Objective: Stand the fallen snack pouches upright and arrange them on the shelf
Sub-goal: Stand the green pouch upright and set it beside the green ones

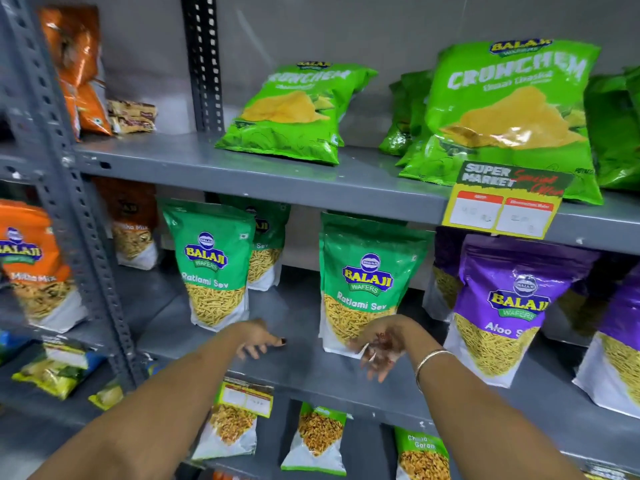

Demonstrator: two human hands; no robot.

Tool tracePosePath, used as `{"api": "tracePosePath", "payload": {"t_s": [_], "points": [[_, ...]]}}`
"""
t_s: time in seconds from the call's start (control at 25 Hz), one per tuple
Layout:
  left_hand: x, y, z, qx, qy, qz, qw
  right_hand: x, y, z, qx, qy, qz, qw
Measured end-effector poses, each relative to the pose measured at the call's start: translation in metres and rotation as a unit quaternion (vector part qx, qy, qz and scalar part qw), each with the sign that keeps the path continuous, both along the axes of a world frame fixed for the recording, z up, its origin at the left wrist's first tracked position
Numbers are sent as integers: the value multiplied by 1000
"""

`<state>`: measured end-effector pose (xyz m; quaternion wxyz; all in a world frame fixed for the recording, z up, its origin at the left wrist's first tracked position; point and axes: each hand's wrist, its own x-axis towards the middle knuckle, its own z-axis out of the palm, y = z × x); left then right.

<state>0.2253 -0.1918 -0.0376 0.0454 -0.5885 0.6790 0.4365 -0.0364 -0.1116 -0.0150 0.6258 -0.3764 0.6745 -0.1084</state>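
Two green Ratlami Sev pouches stand upright on the middle grey shelf (298, 362): one on the left (213, 268) and one at centre (363, 285), each with another green pouch behind it. A purple Aloo Sev pouch (509, 306) stands to the right. My left hand (258, 342) hovers over the bare shelf between the green pouches, fingers apart, holding nothing. My right hand (379, 348) is at the lower front of the centre green pouch, fingers spread and empty; I cannot tell if it touches the pouch.
Green Crunchem bags (291, 112) (505, 112) lean on the top shelf above a yellow price tag (502, 209). Orange pouches (31, 265) stand left of the grey upright post (79, 216). More pouches (318, 438) stand on the shelf below.
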Motion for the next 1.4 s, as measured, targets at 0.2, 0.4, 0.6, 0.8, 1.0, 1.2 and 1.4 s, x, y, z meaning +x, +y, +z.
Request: {"api": "tracePosePath", "payload": {"t_s": [0.2,0.4,0.6,0.8,1.0,1.2,1.4], "points": [[107,-50,0,-31,-48,76,995,121,-50,12,-82,72,58,992],[163,-105,-19,-123,163,125,971,226,-95,-7,-294,-6,-109,950],[160,-119,-37,-93,261,93,956,263,-107,-31,-350,-42,-207,913],[170,-104,-42,-99,264,81,956,272,-80,-21,-345,-6,-190,919],[185,-75,-30,-134,214,45,967,278,-54,-16,-311,8,-174,934],[186,-61,-26,-163,186,37,968,280,-46,-18,-289,30,-169,942],[185,-62,-25,-161,172,1,972,277,-43,-21,-275,38,-169,946]]}}
